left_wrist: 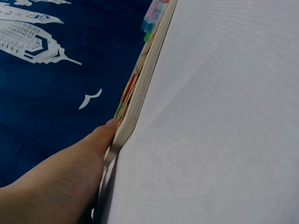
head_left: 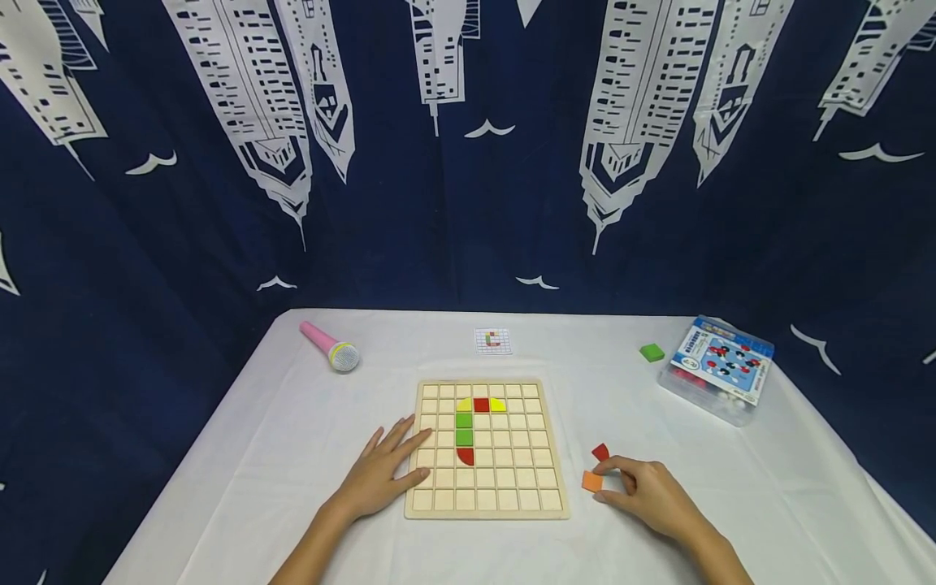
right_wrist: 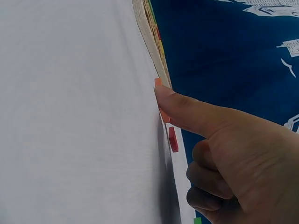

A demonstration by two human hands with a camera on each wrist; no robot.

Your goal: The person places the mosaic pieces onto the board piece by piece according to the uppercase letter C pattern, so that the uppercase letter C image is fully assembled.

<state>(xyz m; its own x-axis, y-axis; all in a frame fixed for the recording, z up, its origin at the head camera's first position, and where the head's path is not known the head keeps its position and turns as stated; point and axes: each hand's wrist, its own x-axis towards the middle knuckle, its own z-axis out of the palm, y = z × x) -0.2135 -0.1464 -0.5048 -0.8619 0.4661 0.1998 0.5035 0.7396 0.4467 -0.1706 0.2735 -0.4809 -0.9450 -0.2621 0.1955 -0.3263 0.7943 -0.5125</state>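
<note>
Lying flat with fingers spread, left hand (head_left: pixel 380 474) resting on the left edge of the wooden grid board (head_left: pixel 512 496), at nine o'clock from the coloured pieces set in it. Right hand (head_left: pixel 651 493) curling at three o'clock of the board, pinching the orange piece (head_left: pixel 591 482) on the white tablecloth (head_left: pixel 241 455). Sitting just at twelve o'clock of that piece, touching nothing: red piece (head_left: pixel 600 452).

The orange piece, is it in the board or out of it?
Out. The orange piece lies on the white table to the right of the board, pinched by the right hand.
</note>
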